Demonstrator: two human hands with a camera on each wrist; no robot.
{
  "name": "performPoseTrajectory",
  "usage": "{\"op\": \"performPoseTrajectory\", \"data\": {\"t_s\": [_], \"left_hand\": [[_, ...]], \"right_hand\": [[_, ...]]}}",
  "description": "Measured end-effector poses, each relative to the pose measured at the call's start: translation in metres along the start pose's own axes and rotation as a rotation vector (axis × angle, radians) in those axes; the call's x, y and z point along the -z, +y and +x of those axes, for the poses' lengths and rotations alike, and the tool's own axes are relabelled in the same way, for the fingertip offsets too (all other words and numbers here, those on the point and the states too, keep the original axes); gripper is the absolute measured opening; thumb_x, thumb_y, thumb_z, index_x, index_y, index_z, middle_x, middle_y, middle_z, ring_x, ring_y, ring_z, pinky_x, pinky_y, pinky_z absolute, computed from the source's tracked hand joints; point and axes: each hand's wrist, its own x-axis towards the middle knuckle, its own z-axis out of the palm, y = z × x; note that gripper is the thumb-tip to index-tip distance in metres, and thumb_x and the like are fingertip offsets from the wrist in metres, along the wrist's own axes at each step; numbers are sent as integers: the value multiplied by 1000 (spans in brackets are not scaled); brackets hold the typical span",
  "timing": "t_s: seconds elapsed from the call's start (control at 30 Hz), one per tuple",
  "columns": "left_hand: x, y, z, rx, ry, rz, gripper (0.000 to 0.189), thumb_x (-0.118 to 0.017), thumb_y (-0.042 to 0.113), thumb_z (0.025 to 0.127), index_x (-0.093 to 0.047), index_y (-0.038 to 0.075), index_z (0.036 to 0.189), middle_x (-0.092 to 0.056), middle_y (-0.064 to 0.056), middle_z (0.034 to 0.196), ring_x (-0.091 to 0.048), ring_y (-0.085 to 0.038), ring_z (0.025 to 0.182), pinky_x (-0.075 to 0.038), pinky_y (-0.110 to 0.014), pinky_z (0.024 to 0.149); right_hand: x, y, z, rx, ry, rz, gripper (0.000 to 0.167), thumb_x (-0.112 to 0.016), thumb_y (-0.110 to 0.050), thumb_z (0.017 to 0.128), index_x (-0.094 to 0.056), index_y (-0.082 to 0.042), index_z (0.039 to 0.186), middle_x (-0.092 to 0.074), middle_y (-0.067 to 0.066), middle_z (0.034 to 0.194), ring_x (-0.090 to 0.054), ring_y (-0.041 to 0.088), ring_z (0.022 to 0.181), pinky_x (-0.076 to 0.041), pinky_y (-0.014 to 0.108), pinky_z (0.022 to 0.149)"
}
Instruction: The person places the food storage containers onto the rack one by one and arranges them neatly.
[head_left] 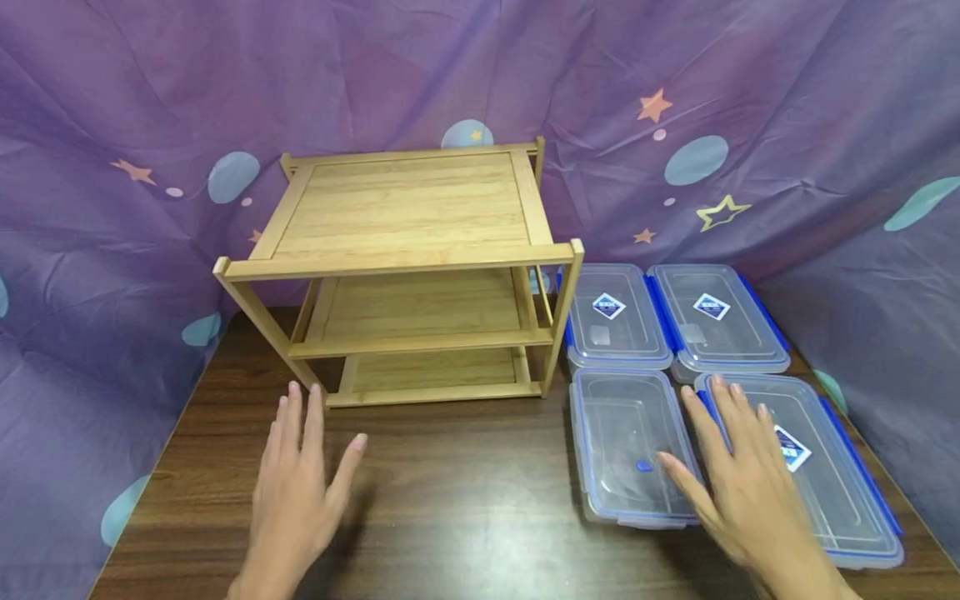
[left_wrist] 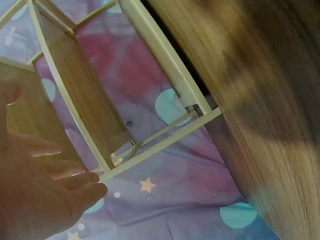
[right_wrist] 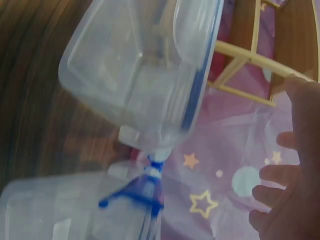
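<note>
A three-tier wooden rack (head_left: 405,208) stands on the table, its shelves bare. My left hand (head_left: 296,492) is held with fingers straight and thumb spread, in front of the rack's lower left corner and holding nothing. In the left wrist view the left hand (left_wrist: 45,195) overlaps the rack's frame. Fingers extended, my right hand (head_left: 750,492) hovers over two clear lidded containers, the smaller front one (head_left: 618,433) and the larger one (head_left: 840,492) with blue side clips. It grips neither; in the right wrist view the right hand (right_wrist: 292,185) appears beside the containers.
Behind these lie two more clear containers, a left one (head_left: 618,342) and a right one (head_left: 731,342), both with blue clips and diamond labels. A purple curtain (head_left: 420,75) with stars and ovals surrounds the dark wooden table (head_left: 450,475).
</note>
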Motion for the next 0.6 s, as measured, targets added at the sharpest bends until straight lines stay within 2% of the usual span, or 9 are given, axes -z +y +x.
{"op": "performPoseTrajectory", "data": {"t_s": [0.17,0.33,0.47,0.6], "left_hand": [[8,-4,7,68,6,-111,81,-56,44,104,-14,6,162,-16,-23,165,-22,-49,146,-29,-72,107],[15,-11,16,115,47,-172,81,-56,40,104,-11,6,162,-29,-31,157,-32,-54,138,-33,-73,102],[18,-18,25,140,86,-204,80,-57,37,104,-13,7,162,-31,-33,155,-33,-55,137,-32,-72,102],[17,-24,34,181,116,-233,79,-58,34,103,-14,8,163,-31,-32,155,-33,-53,138,-30,-71,103]], "right_hand": [[8,15,-3,-27,12,27,82,-40,-67,100,-41,-3,153,-32,36,154,-25,54,143,-11,66,118],[13,33,-7,-59,61,43,86,-42,-70,98,-46,0,148,-35,38,150,-29,59,139,-13,65,118],[17,51,-12,-84,75,54,87,-45,-70,97,-49,3,144,-36,39,149,-30,59,138,-14,68,116],[25,70,-15,-146,25,72,74,-61,-50,99,-46,5,146,-32,39,152,-25,59,140,-10,72,114]]}}
